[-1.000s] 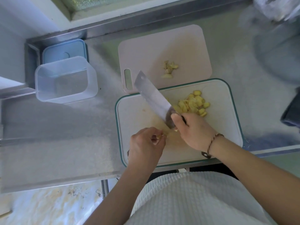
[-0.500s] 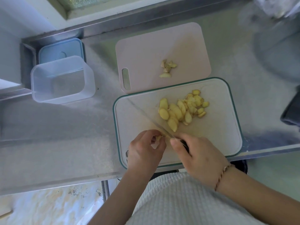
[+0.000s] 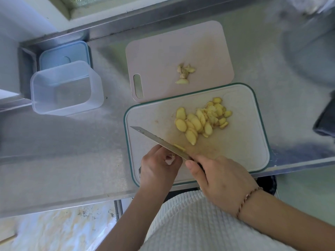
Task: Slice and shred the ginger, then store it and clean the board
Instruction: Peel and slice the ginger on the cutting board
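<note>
Steel counter; board overhangs edge.

Surface: a steel counter, grey and dull, with a raised rim along the back.
Near board: a white cutting board with a green edge lies flat at the front of the counter (its near side reaches the counter's front edge).
Far board: a pale pink cutting board lies flat behind it; the white board overlaps its near edge.
Container: a clear plastic box stands upright at the left, well apart from both boards.
Lid: a light blue lid lies in the back left corner, just behind the box.
Right edge: a dark object, too blurred to tell.
</note>
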Action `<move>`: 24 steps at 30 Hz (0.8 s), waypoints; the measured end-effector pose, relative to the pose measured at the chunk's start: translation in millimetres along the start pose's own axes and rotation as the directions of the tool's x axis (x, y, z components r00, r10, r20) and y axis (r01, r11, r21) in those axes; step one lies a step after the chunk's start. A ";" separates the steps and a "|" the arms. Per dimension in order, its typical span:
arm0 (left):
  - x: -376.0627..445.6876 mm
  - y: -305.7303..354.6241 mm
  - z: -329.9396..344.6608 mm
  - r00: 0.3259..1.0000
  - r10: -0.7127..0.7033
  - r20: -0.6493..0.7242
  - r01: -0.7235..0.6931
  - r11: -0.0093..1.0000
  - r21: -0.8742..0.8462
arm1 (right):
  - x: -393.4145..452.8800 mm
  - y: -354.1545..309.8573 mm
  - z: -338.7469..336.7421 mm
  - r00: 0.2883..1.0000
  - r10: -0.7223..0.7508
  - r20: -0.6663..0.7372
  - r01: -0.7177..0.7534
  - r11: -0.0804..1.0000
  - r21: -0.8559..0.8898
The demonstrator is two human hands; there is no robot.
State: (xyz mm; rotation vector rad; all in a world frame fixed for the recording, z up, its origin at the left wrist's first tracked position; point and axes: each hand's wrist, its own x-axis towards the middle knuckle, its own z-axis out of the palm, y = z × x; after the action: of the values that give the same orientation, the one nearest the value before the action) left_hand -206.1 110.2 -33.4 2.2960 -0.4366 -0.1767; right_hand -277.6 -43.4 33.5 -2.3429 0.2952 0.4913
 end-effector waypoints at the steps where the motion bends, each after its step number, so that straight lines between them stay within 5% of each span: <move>1: -0.1 0.2 -0.3 1.000 -0.011 0.000 0.011 1.000 -0.012 | 0.3 -1.1 -0.7 1.000 0.003 0.016 -0.003 1.000 -0.002; 24: 4.7 8.8 -1.5 1.000 -0.023 0.018 0.024 0.999 -0.036 | 5.9 -6.1 -2.1 0.999 0.002 0.036 0.002 0.995 -0.097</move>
State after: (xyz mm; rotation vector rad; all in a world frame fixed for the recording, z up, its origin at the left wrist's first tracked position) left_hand -203.6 103.9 -26.0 2.2667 -0.4124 -0.2142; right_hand -269.6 -40.9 36.1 -2.4251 0.2597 0.5589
